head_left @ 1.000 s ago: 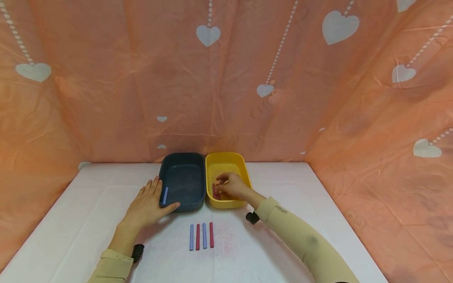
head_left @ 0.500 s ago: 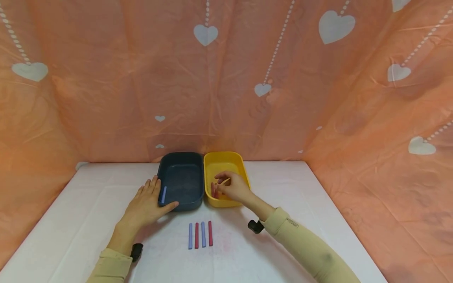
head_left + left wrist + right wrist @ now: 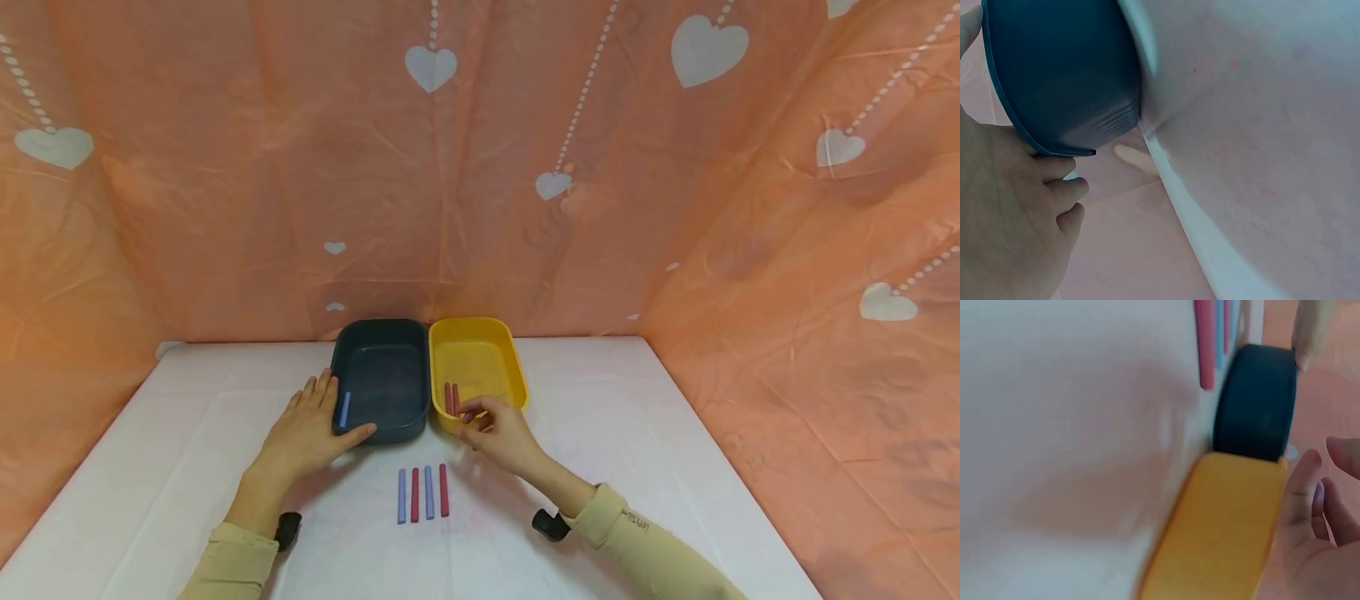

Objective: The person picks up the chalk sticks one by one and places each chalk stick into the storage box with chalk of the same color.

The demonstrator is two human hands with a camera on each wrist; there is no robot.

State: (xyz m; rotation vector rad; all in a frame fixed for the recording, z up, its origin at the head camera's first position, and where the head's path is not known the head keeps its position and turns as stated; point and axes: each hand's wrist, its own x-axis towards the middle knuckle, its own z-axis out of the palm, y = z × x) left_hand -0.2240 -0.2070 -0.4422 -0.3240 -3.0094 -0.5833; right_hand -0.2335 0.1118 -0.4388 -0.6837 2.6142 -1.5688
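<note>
My left hand (image 3: 309, 422) rests on the left side and near corner of a dark blue tray (image 3: 386, 379), fingers spread along its rim. Inside that tray lies one blue chalk stick (image 3: 345, 409). My right hand (image 3: 501, 433) hovers over the near rim of a yellow tray (image 3: 480, 333), fingers loosely bent, with a gap between thumb and fingertips and nothing held. Two red chalk sticks (image 3: 451, 398) lie in the yellow tray. In front of the trays, blue and red chalk sticks (image 3: 415, 495) lie in an alternating row on the white table.
Both trays stand side by side at the back of the white-covered table (image 3: 600, 417), close to an orange curtain (image 3: 480, 208) with white hearts. Faint pink smudges mark the cover near the row.
My right hand has drawn back from inside the yellow tray toward me, over its near rim, leaving the red chalk sticks inside. The left hand stays on the blue tray.
</note>
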